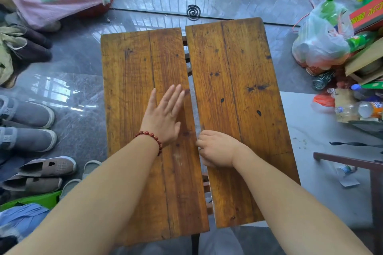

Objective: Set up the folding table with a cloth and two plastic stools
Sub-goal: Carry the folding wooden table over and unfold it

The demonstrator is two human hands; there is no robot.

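Underneath both hands lies the folding table [238, 93], its top split into two worn wooden boards with a narrow gap running away from the person. Only slivers of the frame show through that gap, and one dark leg [194, 241] pokes out below the near edge; the rest of the understructure is hidden.

The left board [128, 80] carries the left hand [163, 118], laid flat with straight, slightly spread fingers, palm down, fingertips close to the gap. The right board [244, 80] is held at its inner edge by the right hand [217, 149]: its fingers curl over the edge into the gap, so their tips cannot be seen.

Left of the left hand, grey shoes [27, 114] sit on the floor, partly cut off by the frame. Far right of the right hand is a clear plastic bag [323, 37] of bottles.

A red bead bracelet [153, 137] circles the left wrist. Beyond the fingertips, past the table's far end, sits a dark spiral coil [193, 11].
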